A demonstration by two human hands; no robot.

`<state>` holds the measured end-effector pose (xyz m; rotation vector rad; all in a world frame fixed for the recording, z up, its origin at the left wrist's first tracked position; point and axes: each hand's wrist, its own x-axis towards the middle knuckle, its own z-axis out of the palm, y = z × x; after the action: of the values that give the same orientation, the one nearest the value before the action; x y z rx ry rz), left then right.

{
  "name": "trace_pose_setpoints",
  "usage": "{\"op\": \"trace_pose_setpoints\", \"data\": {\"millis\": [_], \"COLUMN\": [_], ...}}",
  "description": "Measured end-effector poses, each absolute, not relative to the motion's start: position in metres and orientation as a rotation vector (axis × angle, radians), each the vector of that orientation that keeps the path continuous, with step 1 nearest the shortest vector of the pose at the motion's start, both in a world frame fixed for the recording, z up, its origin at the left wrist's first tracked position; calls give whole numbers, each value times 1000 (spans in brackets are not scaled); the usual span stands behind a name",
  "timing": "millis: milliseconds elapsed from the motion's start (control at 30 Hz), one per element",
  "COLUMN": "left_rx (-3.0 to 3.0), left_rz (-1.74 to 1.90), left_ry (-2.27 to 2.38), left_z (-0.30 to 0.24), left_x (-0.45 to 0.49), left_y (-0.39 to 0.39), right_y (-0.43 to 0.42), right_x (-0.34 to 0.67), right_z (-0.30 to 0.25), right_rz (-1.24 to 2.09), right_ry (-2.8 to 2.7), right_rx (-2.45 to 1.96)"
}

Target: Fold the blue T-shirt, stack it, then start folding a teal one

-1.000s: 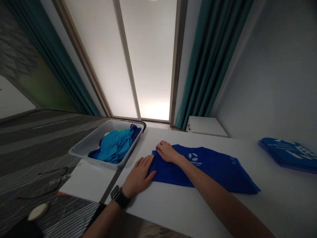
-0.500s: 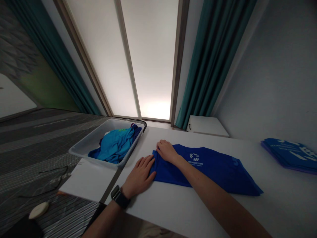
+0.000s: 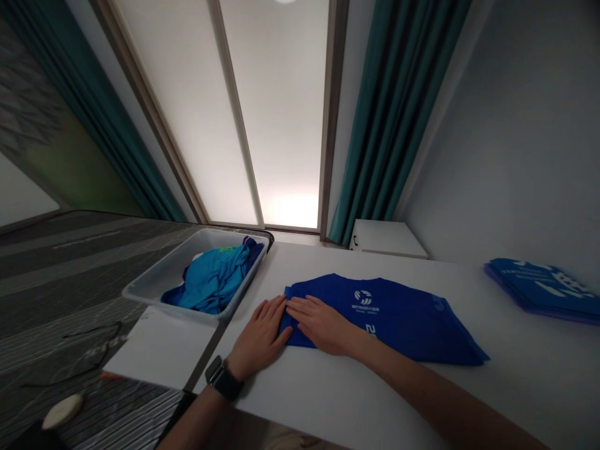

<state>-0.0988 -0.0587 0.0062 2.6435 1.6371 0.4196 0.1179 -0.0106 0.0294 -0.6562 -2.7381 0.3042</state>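
A blue T-shirt (image 3: 407,319) with a white print lies spread on the white table, its left end folded over. On that folded end rests my right hand (image 3: 323,322), palm down with fingers stretched out to the left. My left hand (image 3: 262,334), with a dark watch (image 3: 224,378) on the wrist, lies flat at the shirt's left edge, fingers extended and touching the fabric. The two hands are side by side, fingertips almost meeting. Part of the shirt is hidden beneath my right hand and forearm.
A translucent plastic bin (image 3: 154,275) holding crumpled blue clothes (image 3: 215,278) stands left of the shirt. Folded blue garments (image 3: 539,287) are stacked on the white table (image 3: 300,390) at the right. Behind it is a white cabinet (image 3: 389,237) beside a teal curtain (image 3: 379,137).
My right hand has come down from the shirt's upper left corner toward its middle left and now lies flatter. My left hand stays at the left edge. The view has shifted slightly.
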Motion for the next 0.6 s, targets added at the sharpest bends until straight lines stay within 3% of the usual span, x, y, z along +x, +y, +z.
{"op": "trace_pose_setpoints", "data": {"millis": [167,600], "left_rx": [2673,2650], "left_rz": [419,401], "left_ry": [1644,1654], "left_z": [3,5], "left_x": [-99,-99], "left_y": [-59,-59], "right_y": [-6,34], "right_x": [123,109], "right_z": [28,18], "right_rz": [414,321], "right_ry": [-2843,-2782], "right_rx": [-621,-845]}}
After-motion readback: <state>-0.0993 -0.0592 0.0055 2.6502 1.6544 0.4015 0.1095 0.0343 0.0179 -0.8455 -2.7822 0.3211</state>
